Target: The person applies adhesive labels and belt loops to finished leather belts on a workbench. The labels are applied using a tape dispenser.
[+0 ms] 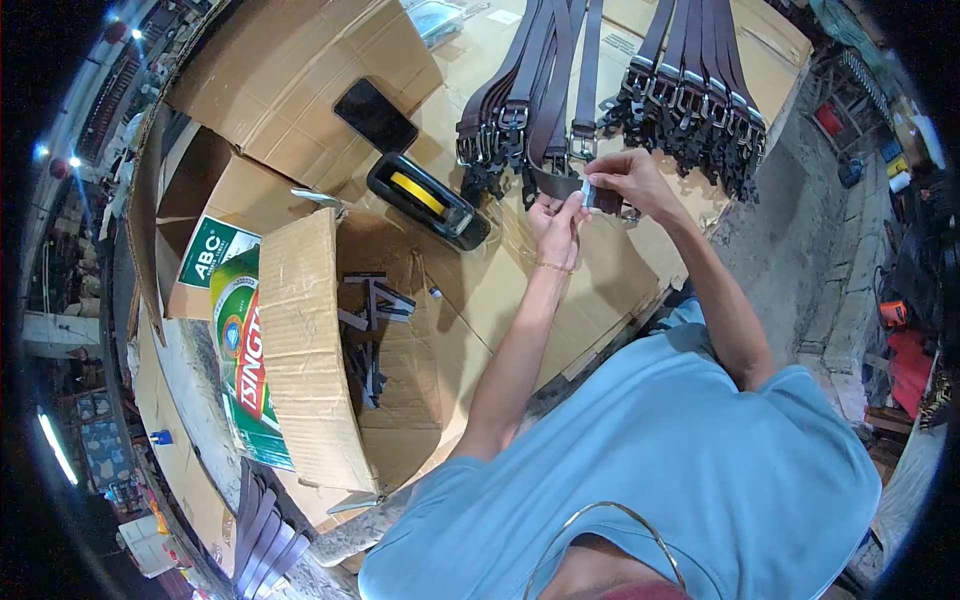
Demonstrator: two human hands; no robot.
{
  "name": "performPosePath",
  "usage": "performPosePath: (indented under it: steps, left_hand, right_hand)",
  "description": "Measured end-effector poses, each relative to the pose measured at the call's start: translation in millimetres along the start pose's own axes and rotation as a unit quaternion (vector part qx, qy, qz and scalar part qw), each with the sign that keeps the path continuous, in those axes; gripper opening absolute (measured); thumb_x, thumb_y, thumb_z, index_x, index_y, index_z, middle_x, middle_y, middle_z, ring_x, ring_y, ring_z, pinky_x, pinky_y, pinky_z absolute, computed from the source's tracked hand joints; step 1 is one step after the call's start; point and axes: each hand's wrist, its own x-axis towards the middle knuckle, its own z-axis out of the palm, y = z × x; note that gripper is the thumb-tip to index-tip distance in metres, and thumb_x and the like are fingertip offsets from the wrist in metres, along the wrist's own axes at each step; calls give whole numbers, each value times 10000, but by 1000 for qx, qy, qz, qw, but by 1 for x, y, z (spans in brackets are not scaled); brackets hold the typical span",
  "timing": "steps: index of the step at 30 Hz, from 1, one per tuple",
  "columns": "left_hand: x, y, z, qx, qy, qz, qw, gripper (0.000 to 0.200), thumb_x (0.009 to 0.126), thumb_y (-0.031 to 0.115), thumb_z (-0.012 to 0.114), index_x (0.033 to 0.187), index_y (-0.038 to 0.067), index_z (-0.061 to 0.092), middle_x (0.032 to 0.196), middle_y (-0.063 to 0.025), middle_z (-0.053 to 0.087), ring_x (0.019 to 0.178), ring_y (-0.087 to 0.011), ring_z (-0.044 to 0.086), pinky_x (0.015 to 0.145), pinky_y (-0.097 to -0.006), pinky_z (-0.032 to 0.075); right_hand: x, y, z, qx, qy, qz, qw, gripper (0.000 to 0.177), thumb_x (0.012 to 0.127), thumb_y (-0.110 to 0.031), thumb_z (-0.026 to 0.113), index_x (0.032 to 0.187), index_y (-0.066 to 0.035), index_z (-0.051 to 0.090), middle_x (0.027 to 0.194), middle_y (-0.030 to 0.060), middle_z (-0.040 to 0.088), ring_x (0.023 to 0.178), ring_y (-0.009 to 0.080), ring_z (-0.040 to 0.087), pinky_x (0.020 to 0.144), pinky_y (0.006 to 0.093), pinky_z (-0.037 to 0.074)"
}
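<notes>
My left hand [557,225] is closed on a dark brown belt [558,186], gripping it near its buckle end. With bent fingers, my right hand [635,183] pinches the same belt at a small whitish strip [588,192], which may be tape or a label. Just beyond my hands lies a bundle of brown belts [515,105] with metal buckles and black pieces at their ends. To the right, a second bundle of belts [690,85] fans out with its buckles in a row. The fingertips partly hide the strip.
Left of my hands sit a black tape dispenser [425,203] with a yellow core and a black phone [376,115]. An open cardboard box [305,350] holds several small dark pieces [378,305]. More belts [265,540] hang at the lower left. Cardboard [600,270] covers the table.
</notes>
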Motion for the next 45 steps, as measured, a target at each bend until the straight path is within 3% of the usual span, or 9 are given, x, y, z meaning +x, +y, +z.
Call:
performPosePath:
  steps: [7, 9, 12, 17, 24, 36, 39, 41, 45]
  left_hand:
    - [0, 1, -1, -11, -7, 7, 1000, 159, 801, -31, 633, 901, 24, 522, 734, -59, 592, 571, -149, 589, 509, -285, 515]
    - [-1, 1, 1, -8, -7, 3, 1000, 168, 800, -23, 641, 892, 24, 509, 726, -58, 585, 569, -151, 588, 504, -287, 512]
    - [-3, 2, 3, -26, -7, 17, 1000, 202, 792, -19, 654, 886, 27, 481, 727, -63, 581, 557, -146, 578, 499, -293, 511]
    - [-4, -1, 3, 77, -26, 57, 995, 219, 784, -16, 658, 969, 11, 545, 802, -41, 617, 581, -95, 542, 503, -240, 447]
    - [-1, -7, 1, 143, -7, 76, 987, 222, 773, -31, 660, 948, 30, 536, 787, -34, 604, 578, -84, 533, 496, -221, 428]
    - [0, -7, -9, 156, -46, 54, 985, 213, 787, -63, 601, 961, 10, 503, 763, -44, 585, 571, -104, 534, 502, -236, 439]
    - [3, -11, -8, 88, -78, 81, 990, 177, 792, -54, 595, 939, -6, 509, 770, -51, 582, 582, -107, 547, 504, -240, 440]
    - [1, -13, -5, 130, -35, 64, 989, 89, 814, -13, 601, 861, -19, 525, 712, -57, 584, 578, -123, 577, 523, -266, 485]
    - [-9, 6, 14, 249, 13, 20, 968, 165, 836, 98, 651, 813, -52, 587, 694, -97, 628, 551, -133, 608, 480, -256, 480]
  right_hand:
    - [-4, 0, 13, -50, 52, -41, 997, 159, 784, -41, 665, 933, 13, 678, 805, 66, 679, 731, 93, 600, 674, 259, 492]
    - [-6, 1, 16, -107, 92, -101, 985, 133, 780, -33, 659, 903, 15, 668, 775, 89, 676, 712, 132, 619, 673, 279, 498]
    - [-6, 9, 23, -84, 117, -107, 984, 117, 777, -21, 649, 887, 18, 654, 765, 116, 669, 699, 165, 632, 680, 294, 502]
    - [-12, 7, 26, -108, 142, -131, 975, 99, 778, -13, 635, 870, 23, 641, 750, 130, 661, 678, 176, 634, 659, 297, 498]
    - [-16, 9, 29, -142, 158, -169, 962, 81, 770, 10, 618, 849, 27, 628, 733, 128, 652, 687, 180, 642, 637, 293, 488]
    - [-18, 10, 29, -129, 163, -136, 969, 105, 781, 1, 617, 882, 9, 642, 750, 117, 658, 704, 176, 640, 654, 298, 491]
    - [-17, 12, 28, -105, 186, -131, 968, 103, 783, -8, 617, 882, 7, 641, 758, 119, 657, 705, 178, 637, 657, 300, 493]
    - [-19, 9, 28, -103, 194, -132, 967, 103, 785, -13, 614, 882, 9, 640, 763, 120, 657, 705, 178, 636, 659, 300, 494]
    - [-19, 19, 29, -82, 195, -120, 970, 109, 799, -37, 613, 891, 15, 639, 769, 104, 658, 715, 160, 634, 663, 293, 496]
